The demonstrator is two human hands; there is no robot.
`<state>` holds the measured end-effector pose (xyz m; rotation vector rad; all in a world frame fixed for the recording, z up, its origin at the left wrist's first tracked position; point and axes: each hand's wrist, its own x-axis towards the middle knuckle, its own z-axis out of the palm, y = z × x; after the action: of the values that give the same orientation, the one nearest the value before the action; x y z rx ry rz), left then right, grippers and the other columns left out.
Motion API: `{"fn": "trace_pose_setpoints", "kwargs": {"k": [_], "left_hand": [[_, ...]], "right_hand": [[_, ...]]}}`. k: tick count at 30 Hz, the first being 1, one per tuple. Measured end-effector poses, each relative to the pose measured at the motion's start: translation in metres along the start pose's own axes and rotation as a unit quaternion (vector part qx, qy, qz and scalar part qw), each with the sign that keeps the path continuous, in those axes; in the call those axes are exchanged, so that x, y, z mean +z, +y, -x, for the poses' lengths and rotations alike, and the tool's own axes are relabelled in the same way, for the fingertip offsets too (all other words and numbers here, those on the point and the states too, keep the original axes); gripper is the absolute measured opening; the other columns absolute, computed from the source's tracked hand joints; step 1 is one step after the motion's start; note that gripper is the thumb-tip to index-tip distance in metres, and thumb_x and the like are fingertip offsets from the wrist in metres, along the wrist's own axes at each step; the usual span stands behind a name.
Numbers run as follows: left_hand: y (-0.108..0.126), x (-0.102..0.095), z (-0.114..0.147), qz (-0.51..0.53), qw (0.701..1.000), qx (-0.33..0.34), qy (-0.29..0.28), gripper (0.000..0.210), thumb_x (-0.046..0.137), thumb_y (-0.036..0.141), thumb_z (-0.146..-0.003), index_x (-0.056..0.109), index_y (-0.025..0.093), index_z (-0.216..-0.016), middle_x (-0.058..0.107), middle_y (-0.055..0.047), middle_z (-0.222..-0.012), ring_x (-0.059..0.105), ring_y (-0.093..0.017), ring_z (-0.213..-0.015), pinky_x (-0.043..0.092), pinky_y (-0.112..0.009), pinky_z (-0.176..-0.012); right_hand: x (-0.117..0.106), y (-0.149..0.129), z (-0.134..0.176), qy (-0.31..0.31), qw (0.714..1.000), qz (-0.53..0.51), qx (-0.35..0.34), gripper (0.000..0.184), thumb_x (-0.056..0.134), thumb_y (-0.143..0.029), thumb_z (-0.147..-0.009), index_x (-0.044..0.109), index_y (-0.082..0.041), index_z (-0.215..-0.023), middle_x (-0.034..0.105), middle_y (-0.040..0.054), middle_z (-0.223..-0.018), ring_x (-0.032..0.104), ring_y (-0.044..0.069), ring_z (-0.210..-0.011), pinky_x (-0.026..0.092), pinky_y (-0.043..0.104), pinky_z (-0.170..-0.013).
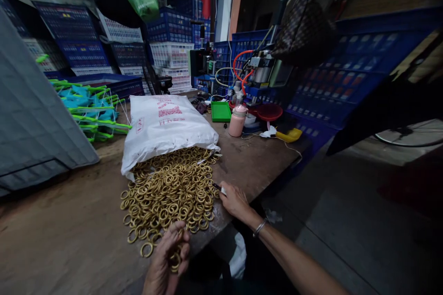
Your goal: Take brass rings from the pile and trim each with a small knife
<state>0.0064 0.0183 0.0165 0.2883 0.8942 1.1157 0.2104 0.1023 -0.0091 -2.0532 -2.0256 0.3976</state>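
Note:
A heap of brass-coloured rings (169,189) spills from the open mouth of a white sack (164,126) onto a brown wooden table (69,230). My left hand (168,265) is at the near edge of the heap, fingers curled around several rings. My right hand (234,200) rests at the right side of the heap and holds a small dark tool with a white part (218,188) between thumb and fingers. A metal bracelet (259,228) is on my right wrist.
A pink bottle (237,120), a green tray (220,111), a red bowl (269,111) and a machine with red hoses (258,69) stand at the table's far end. Green and blue hangers (92,110) lie at the left. Blue and white crates (169,41) are stacked behind.

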Motion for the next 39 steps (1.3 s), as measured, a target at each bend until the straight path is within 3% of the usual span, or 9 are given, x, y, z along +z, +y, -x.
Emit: {"fn": "trace_pose_setpoints", "kwargs": {"k": [4,7,12,18,25,30,35,39], "left_hand": [[-0.005,-0.005,-0.001,0.045,0.999,-0.015,0.010,0.025,0.070,0.031,-0.061,0.055,0.015,-0.072,0.057,-0.001,-0.068,0.042,-0.004,-0.046,0.024,-0.012,-0.034],[-0.011,-0.005,-0.003,0.027,0.999,-0.004,0.027,0.026,0.070,0.031,-0.061,0.054,0.015,-0.071,0.058,-0.002,-0.071,0.047,-0.006,-0.051,0.025,-0.013,-0.035],[-0.016,0.003,-0.004,-0.059,0.997,0.039,0.041,0.027,0.064,0.037,-0.067,0.053,0.017,-0.081,0.053,0.003,-0.064,0.045,-0.005,-0.046,0.025,-0.012,-0.035],[-0.021,0.007,-0.004,-0.117,0.987,0.095,0.052,0.033,0.062,0.043,-0.067,0.052,0.019,-0.087,0.047,0.007,-0.053,0.035,-0.004,-0.038,0.020,-0.013,-0.032],[-0.027,-0.005,0.000,-0.209,0.965,0.131,0.092,0.027,0.057,0.044,-0.070,0.052,0.017,-0.072,0.042,0.007,-0.047,0.033,-0.004,-0.038,0.024,-0.016,-0.036],[-0.030,-0.006,0.005,-0.294,0.930,0.182,0.122,0.027,0.059,0.044,-0.069,0.056,0.016,-0.071,0.045,0.005,-0.051,0.038,-0.006,-0.043,0.029,-0.017,-0.041],[-0.032,-0.004,0.010,-0.254,0.960,0.080,0.081,0.028,0.052,0.046,-0.073,0.053,0.018,-0.076,0.044,0.006,-0.052,0.034,-0.005,-0.039,0.024,-0.015,-0.035],[-0.033,-0.001,0.014,-0.202,0.977,0.049,0.043,0.027,0.054,0.045,-0.072,0.050,0.018,-0.073,0.045,0.006,-0.054,0.034,-0.004,-0.039,0.022,-0.014,-0.035]], "right_hand": [[0.003,-0.001,-0.001,0.019,1.000,0.015,-0.001,0.012,0.041,-0.017,-0.078,0.049,-0.020,-0.087,0.059,0.0048,-0.088,0.054,0.016,-0.076,0.027,0.024,-0.059],[0.000,-0.003,0.003,0.020,0.999,-0.047,-0.015,0.012,0.041,-0.013,-0.075,0.047,-0.019,-0.085,0.058,0.0034,-0.080,0.053,0.015,-0.070,0.028,0.023,-0.058],[-0.007,-0.026,0.022,0.013,0.969,-0.207,-0.137,0.016,0.040,-0.009,-0.071,0.044,-0.020,-0.082,0.052,-0.0016,-0.069,0.049,0.012,-0.062,0.031,0.021,-0.057],[0.000,-0.056,0.044,-0.035,0.937,-0.257,-0.235,0.030,0.039,-0.002,-0.064,0.045,-0.021,-0.086,0.050,-0.0032,-0.069,0.047,0.011,-0.062,0.031,0.020,-0.057],[0.004,-0.067,0.050,-0.091,0.913,-0.344,-0.201,0.003,0.043,-0.021,-0.079,0.047,-0.020,-0.079,0.048,-0.0046,-0.066,0.044,0.009,-0.060,0.032,0.020,-0.057],[0.006,-0.069,0.053,-0.121,0.906,-0.376,-0.155,0.019,0.041,-0.033,-0.083,0.045,-0.018,-0.072,0.044,-0.0053,-0.062,0.041,0.009,-0.059,0.030,0.020,-0.054],[0.008,-0.070,0.056,-0.119,0.916,-0.358,-0.134,0.019,0.042,-0.031,-0.081,0.043,-0.018,-0.067,0.041,-0.0064,-0.059,0.039,0.008,-0.056,0.027,0.020,-0.052],[0.004,-0.071,0.060,-0.124,0.914,-0.361,-0.138,0.017,0.042,-0.029,-0.081,0.044,-0.018,-0.068,0.043,-0.0065,-0.058,0.039,0.008,-0.056,0.027,0.020,-0.052]]}}
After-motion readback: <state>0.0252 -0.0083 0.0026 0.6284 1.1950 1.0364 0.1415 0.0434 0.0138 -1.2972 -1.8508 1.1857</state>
